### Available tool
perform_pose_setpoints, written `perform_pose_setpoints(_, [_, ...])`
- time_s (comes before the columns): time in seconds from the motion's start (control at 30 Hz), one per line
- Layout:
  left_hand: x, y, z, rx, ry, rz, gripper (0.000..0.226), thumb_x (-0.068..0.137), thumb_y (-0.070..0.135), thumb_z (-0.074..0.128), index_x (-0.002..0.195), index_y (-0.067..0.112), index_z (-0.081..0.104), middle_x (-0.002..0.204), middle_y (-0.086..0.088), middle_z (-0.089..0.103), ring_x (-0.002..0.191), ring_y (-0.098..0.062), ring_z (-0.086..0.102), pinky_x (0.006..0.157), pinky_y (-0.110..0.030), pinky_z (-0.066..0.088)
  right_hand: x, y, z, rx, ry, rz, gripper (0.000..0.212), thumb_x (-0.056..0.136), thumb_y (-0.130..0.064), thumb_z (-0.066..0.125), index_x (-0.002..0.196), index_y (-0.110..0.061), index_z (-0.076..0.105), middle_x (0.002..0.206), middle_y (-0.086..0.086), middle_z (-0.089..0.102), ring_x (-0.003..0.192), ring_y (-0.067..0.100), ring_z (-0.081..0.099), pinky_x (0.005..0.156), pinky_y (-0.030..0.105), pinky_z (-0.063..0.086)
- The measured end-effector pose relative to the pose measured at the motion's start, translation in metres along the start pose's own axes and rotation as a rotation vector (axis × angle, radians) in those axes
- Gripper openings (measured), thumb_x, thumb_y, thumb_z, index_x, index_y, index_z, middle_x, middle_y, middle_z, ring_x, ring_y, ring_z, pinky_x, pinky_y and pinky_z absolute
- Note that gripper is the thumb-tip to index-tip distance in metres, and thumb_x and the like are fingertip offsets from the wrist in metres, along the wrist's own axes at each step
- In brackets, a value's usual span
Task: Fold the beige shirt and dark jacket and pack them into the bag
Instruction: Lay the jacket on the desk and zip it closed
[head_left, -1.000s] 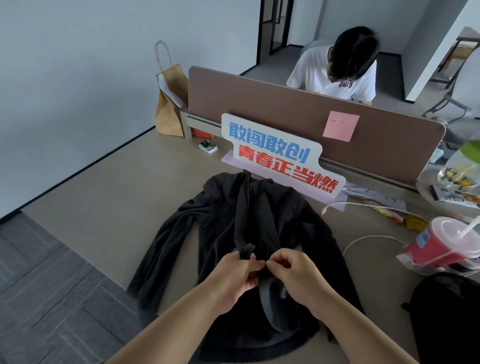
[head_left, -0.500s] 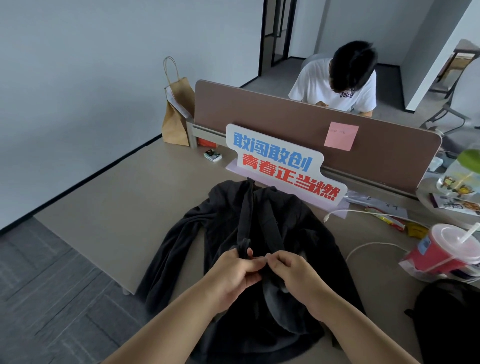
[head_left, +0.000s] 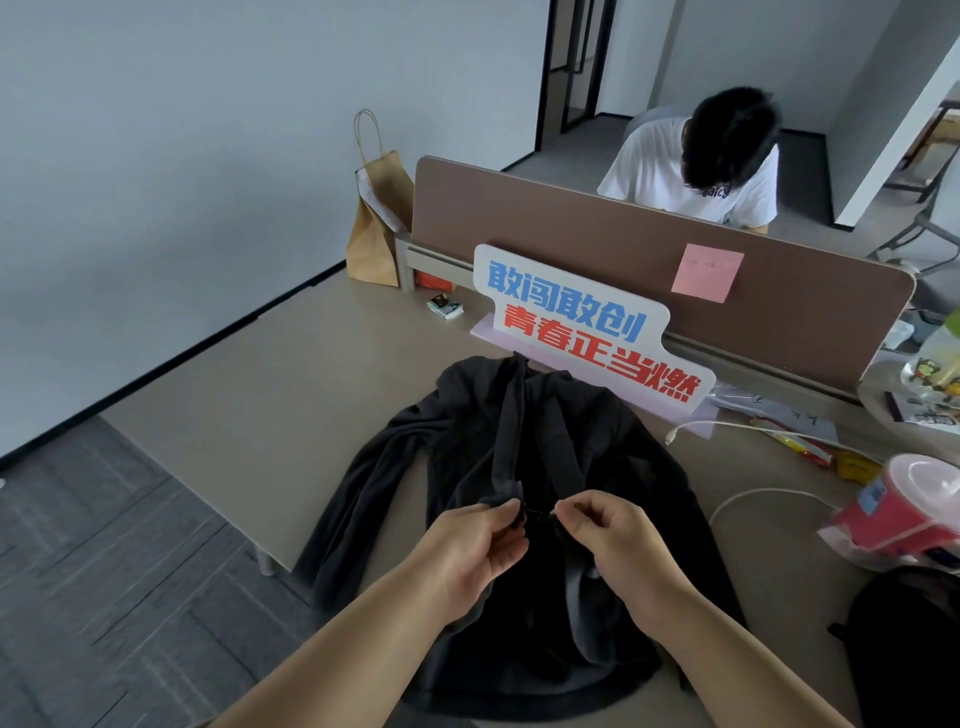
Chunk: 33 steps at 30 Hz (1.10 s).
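1. Two hands meet over one dark jacket. The left hand pinches one front edge between thumb and curled fingers. The right hand pinches the facing edge the same way, and the fingertips of the two hands are nearly touching.
2. One jacket lies spread on the table, its collar just beside the sign and one sleeve reaching the table's near edge.
3. One black bag sits at the right, apart from the jacket and only partly in view.
4. One brown paper bag stands at the far left end of the divider.
5. One pink sticky note is stuck on the divider.
6. One red lidded cup stands at the right, and two white cables lie between it and the jacket.
7. One person in a white shirt sits behind the divider.
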<state>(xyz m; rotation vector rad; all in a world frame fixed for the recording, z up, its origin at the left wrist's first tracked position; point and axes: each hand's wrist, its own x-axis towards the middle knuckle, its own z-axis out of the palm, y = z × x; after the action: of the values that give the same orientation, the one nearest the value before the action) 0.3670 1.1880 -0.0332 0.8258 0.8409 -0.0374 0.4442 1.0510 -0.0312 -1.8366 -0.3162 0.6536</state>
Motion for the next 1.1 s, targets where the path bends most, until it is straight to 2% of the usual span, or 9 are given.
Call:
perform_pose_setpoints(0.17, [0.001, -0.002, -0.001, 0.021, -0.017, 0.007, 0.018, 0.088, 0.007, 0.065, 0.102, -0.004, 0.067, 0.091, -0.009, 0.07, 0.086, -0.015, 0.068, 0.072, -0.024, 0.056, 0.0, 0.003, 0.002, 0.012, -0.01, 0.075, 0.015, 0.089, -0.025, 0.066, 0.08, -0.014, 0.071, 0.056, -0.011, 0.063, 0.049, -0.004, 0.056, 0.051, 0.014, 0.04])
perform_pose_setpoints(0.33, [0.006, -0.002, 0.002, 0.049, -0.042, -0.016, 0.015, 0.089, 0.006, 0.063, 0.102, -0.002, 0.066, 0.09, -0.009, 0.067, 0.08, -0.014, 0.065, 0.071, -0.025, 0.056, 0.005, 0.006, 0.003, -0.008, 0.06, 0.058, 0.007, 0.09, -0.025, 0.065, 0.087, -0.02, 0.069, 0.077, -0.005, 0.068, 0.068, 0.005, 0.057, 0.061, 0.02, 0.041])
perform_pose_setpoints(0.5, [0.014, -0.005, 0.004, 0.053, -0.021, -0.025, 0.038, 0.086, -0.006, 0.061, 0.123, -0.01, 0.051, 0.085, -0.012, 0.068, 0.073, -0.017, 0.068, 0.061, -0.026, 0.058, 0.01, 0.008, 0.002, 0.029, 0.138, 0.041, 0.011, 0.083, -0.023, 0.073, 0.076, -0.016, 0.069, 0.062, -0.007, 0.064, 0.057, 0.004, 0.054, 0.054, 0.02, 0.041])
perform_pose_setpoints(0.6, [0.014, -0.004, 0.006, 0.086, -0.053, -0.02, 0.012, 0.087, -0.009, 0.059, 0.096, -0.002, 0.057, 0.082, -0.011, 0.065, 0.073, -0.016, 0.067, 0.067, -0.028, 0.059, 0.012, 0.008, -0.001, 0.063, 0.161, 0.046, 0.009, 0.083, -0.021, 0.073, 0.075, -0.017, 0.072, 0.067, -0.002, 0.069, 0.056, 0.005, 0.056, 0.054, 0.02, 0.042])
perform_pose_setpoints(0.63, [0.014, -0.004, 0.007, 0.106, -0.063, -0.015, 0.011, 0.087, -0.008, 0.059, 0.085, 0.002, 0.055, 0.082, -0.011, 0.064, 0.073, -0.016, 0.066, 0.067, -0.028, 0.059, 0.012, 0.009, -0.002, 0.071, 0.168, 0.049, 0.009, 0.084, -0.02, 0.072, 0.075, -0.017, 0.072, 0.069, -0.001, 0.071, 0.058, 0.006, 0.059, 0.055, 0.021, 0.044])
perform_pose_setpoints(0.7, [0.019, -0.003, 0.007, 0.155, -0.052, -0.022, 0.012, 0.087, -0.006, 0.06, 0.084, 0.004, 0.054, 0.082, -0.011, 0.065, 0.07, -0.016, 0.066, 0.063, -0.027, 0.058, 0.014, 0.01, -0.004, 0.08, 0.178, 0.049, 0.008, 0.084, -0.019, 0.071, 0.077, -0.017, 0.073, 0.074, 0.001, 0.073, 0.07, 0.01, 0.065, 0.063, 0.023, 0.048])
perform_pose_setpoints(0.93, [0.05, -0.031, -0.025, 0.402, 0.248, -0.264, 0.006, 0.094, 0.009, 0.053, 0.096, 0.004, 0.055, 0.096, -0.013, 0.059, 0.081, -0.026, 0.062, 0.059, -0.036, 0.055, 0.022, 0.036, -0.01, 0.037, 0.135, 0.184, 0.004, 0.087, -0.018, 0.068, 0.087, -0.019, 0.072, 0.09, 0.0, 0.073, 0.092, 0.013, 0.067, 0.083, 0.027, 0.053])
perform_pose_setpoints(1.03, [0.06, -0.048, -0.038, 0.461, 0.174, -0.475, 0.032, 0.099, 0.026, 0.047, 0.102, -0.003, 0.061, 0.088, -0.013, 0.063, 0.074, -0.024, 0.063, 0.064, -0.037, 0.058, 0.026, 0.052, -0.012, 0.055, 0.071, 0.245, 0.006, 0.086, -0.015, 0.068, 0.09, -0.017, 0.073, 0.095, 0.005, 0.073, 0.095, 0.018, 0.067, 0.088, 0.032, 0.054])
perform_pose_setpoints(1.1, [0.065, -0.06, -0.037, 0.443, 0.087, -0.575, 0.046, 0.099, 0.034, 0.045, 0.112, -0.008, 0.06, 0.09, -0.015, 0.065, 0.073, -0.023, 0.064, 0.063, -0.033, 0.059, 0.027, 0.061, -0.015, 0.054, 0.065, 0.259, 0.007, 0.086, -0.015, 0.068, 0.091, -0.016, 0.072, 0.096, 0.006, 0.072, 0.094, 0.016, 0.067, 0.084, 0.027, 0.053])
